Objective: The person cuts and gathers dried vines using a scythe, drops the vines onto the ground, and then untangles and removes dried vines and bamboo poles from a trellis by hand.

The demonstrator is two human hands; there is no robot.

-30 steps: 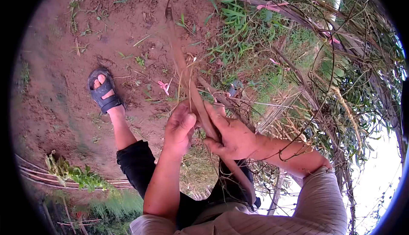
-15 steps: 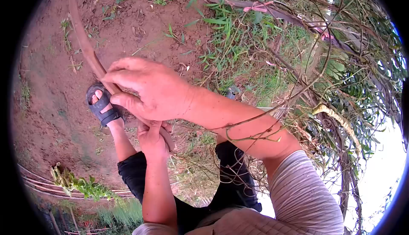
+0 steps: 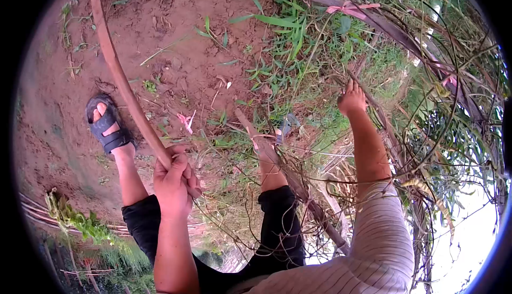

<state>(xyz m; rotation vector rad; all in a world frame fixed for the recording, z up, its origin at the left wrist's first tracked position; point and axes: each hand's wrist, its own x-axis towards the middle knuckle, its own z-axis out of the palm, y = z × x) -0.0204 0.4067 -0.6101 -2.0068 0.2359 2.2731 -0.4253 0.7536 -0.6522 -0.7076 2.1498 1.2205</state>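
Observation:
A long, slightly curved wooden pole (image 3: 124, 83) runs from the top left down to my left hand (image 3: 173, 183), whose fingers are wrapped around its lower end. My right hand (image 3: 353, 102) is stretched forward at the right, back of the hand up and fingers extended. Beside its fingertips lies a thin brown stem (image 3: 373, 99); whether they touch it I cannot tell. Tangled dry vines (image 3: 421, 150) hang around the right forearm.
A thick branch with pink ties (image 3: 373, 24) crosses the upper right. Another tied branch (image 3: 306, 192) slants past my right leg. My sandaled left foot (image 3: 109, 123) stands on reddish soil (image 3: 58, 128). Thin poles (image 3: 40, 214) lie at the lower left.
My right hand has left the pole and swung to the right, towards the vines. My left hand, still gripping the pole, has shifted slightly left. The tied branch near my leg is now exposed.

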